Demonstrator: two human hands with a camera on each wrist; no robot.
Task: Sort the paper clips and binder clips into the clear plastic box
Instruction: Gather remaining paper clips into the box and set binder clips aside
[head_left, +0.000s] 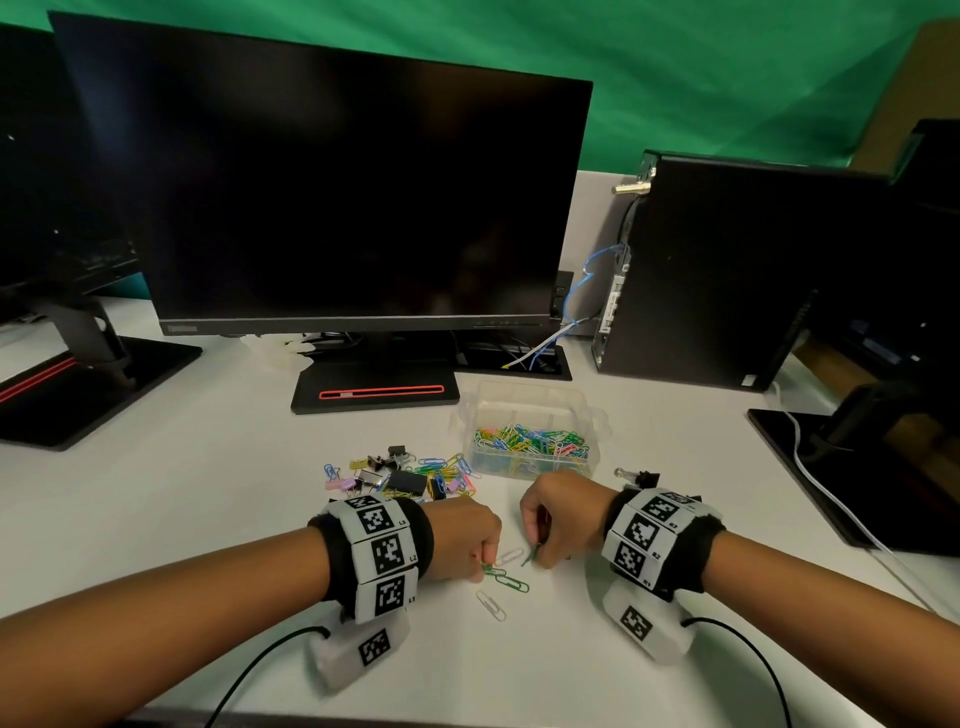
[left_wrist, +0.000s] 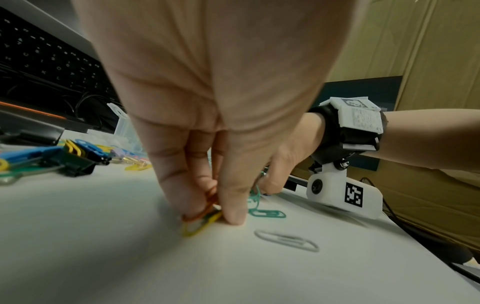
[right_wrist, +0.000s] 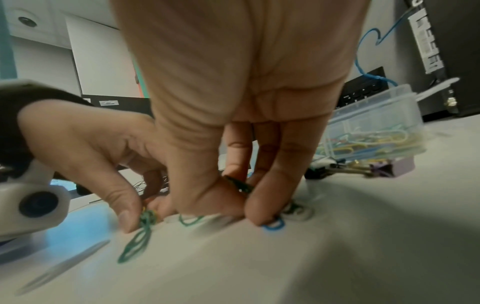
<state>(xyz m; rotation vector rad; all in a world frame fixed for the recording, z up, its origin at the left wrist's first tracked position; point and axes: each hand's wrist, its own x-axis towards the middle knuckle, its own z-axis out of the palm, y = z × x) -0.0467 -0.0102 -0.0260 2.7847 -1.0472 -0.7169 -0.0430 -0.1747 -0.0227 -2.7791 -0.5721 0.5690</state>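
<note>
White desk (head_left: 218, 519); both hands pinch paper clips (head_left: 511, 582); left wrist alone shows orange, seemingly yellow ones.

Clip pile (head_left: 402, 475) left of box (head_left: 535, 415)

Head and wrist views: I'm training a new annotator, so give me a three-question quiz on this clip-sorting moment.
1. True or false: the clear plastic box already holds paper clips.
2. Which hand pinches yellow and orange paper clips against the desk? A) left hand B) right hand
3. Fill in: the white paper clip lies ____ on the desk, touched by neither hand.

Key: 1 true; 2 A; 3 loose.
</note>
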